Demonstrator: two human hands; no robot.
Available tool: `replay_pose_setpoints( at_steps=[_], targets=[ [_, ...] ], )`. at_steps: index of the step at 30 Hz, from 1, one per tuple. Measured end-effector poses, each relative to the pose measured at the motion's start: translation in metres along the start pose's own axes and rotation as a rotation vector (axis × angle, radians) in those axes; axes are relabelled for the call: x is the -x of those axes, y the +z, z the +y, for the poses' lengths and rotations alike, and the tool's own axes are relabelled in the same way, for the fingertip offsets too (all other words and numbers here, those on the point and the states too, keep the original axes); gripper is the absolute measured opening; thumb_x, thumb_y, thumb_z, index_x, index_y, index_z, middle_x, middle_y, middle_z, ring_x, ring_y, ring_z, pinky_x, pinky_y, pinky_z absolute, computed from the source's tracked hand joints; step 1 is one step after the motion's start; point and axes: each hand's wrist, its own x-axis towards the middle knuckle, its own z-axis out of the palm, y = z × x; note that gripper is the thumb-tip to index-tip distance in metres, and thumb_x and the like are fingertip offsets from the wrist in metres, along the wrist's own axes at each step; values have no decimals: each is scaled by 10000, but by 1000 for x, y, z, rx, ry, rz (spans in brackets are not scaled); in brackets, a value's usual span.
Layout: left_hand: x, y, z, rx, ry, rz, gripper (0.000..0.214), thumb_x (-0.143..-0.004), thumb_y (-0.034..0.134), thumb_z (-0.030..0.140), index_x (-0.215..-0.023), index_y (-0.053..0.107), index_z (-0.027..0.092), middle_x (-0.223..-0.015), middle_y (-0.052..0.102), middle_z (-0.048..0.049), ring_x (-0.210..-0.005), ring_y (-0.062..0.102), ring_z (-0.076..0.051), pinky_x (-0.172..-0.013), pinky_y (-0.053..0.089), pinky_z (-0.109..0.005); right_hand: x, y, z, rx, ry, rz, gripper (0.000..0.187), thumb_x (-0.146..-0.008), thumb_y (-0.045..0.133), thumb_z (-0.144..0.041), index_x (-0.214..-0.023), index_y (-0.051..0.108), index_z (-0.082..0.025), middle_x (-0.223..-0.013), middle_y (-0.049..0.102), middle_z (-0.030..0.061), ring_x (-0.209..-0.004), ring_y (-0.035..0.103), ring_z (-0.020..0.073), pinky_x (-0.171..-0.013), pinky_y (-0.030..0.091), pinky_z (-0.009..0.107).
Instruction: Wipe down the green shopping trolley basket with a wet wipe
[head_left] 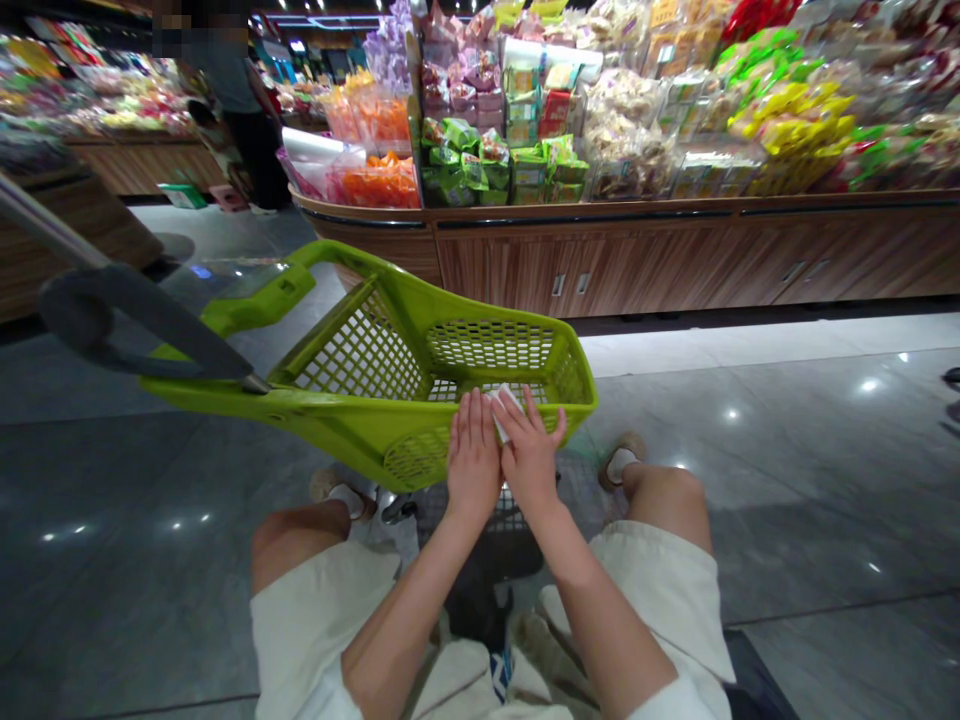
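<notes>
A lime-green shopping cart basket (360, 425) with perforated walls stands in front of my knees. My left hand (476, 455) lies flat against its near side, fingers stretched out and pointing up toward the rim. Right beside it, touching it, my right hand (531, 460) holds a white tissue (504, 402) pressed to the same side, with the thumb side toward the left hand and the fingers partly spread. Part of the tissue is hidden under the fingers. The inside of the basket shows only its slotted walls and floor.
A grey and metal cart handle (150, 320) slants in from the left. Behind the cart runs a wood-panelled display counter (510, 260) heaped with bagged snacks (465, 165). A person (247, 120) stands at the far left. Grey tiled floor (810, 450) extends to the right.
</notes>
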Motion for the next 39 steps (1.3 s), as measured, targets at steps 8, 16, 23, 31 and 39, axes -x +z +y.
replay_pose_setpoints(
  at_steps=[8,16,23,31,39],
  targets=[
    [-1,-5,2,-1,11,-15,701,-901,428,115,-1548,185,-3,-1611,301,-206,-1526,196,-297,-1237,270,-473,21,-33,93,123,255,144,699,-779,371,-58,-1394,528,-351,-1463,562,-2,-1506,280,241,-1156,69,666],
    [-2,-1,7,-15,-16,7,698,-907,452,144,-1532,202,-38,-1603,298,-235,-1524,200,-316,-1224,295,-494,10,-9,50,134,207,151,752,-743,354,-21,-1415,511,-320,-1456,570,38,-1458,375,229,-1167,65,647],
    [0,-2,1,-32,12,-4,694,-927,419,154,-1560,164,25,-1619,283,-203,-1534,164,-283,-1238,263,-480,2,-1,10,32,-86,-1,743,-763,361,8,-1436,475,-286,-1495,529,34,-1460,368,155,-1208,-14,515],
    [-1,-6,3,15,2,5,701,-905,432,127,-1547,187,-9,-1604,310,-220,-1524,207,-300,-1241,251,-474,23,-38,109,147,225,164,694,-762,371,-39,-1375,542,-316,-1448,575,36,-1435,421,223,-1157,103,633],
    [-1,-1,4,7,-1,24,733,-906,456,154,-1554,150,0,-1604,307,-226,-1524,203,-313,-1231,275,-493,5,-6,33,52,101,78,715,-766,349,-6,-1404,513,-286,-1477,546,49,-1445,400,183,-1196,22,582]
  ],
)
